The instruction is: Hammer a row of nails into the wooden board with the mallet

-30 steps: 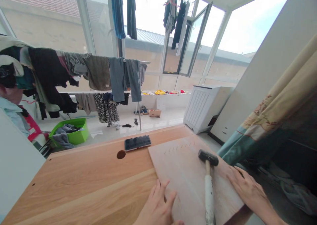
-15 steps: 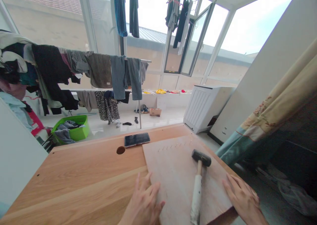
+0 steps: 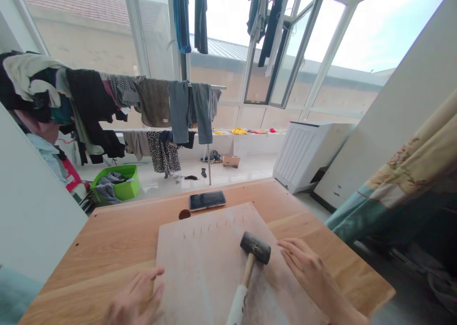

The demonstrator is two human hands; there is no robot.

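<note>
A pale flat board (image 3: 200, 263) lies on the wooden table, with a row of several thin nails (image 3: 209, 227) standing up near its far edge. On the board rests a mallet (image 3: 255, 247) with a black head and a partly white handle that runs out of the bottom of the view. My left hand (image 3: 137, 294), slightly blurred, is at the board's left edge with its fingers apart. Along the right edge, my right hand (image 3: 303, 265) has its fingers stretched out against the board's side. Neither hand grasps the mallet.
Beyond the board a phone (image 3: 207, 200) lies by a round hole (image 3: 184, 214) in the wooden table (image 3: 117, 239). Past the table are a green tub (image 3: 128, 187) of clothes, a laundry rack (image 3: 210, 165) and a white cabinet (image 3: 300, 156). A curtain (image 3: 396, 182) hangs at right.
The board has slid left across the table with the mallet on it, and both hands have moved left along with it. The camera view has shifted slightly left.
</note>
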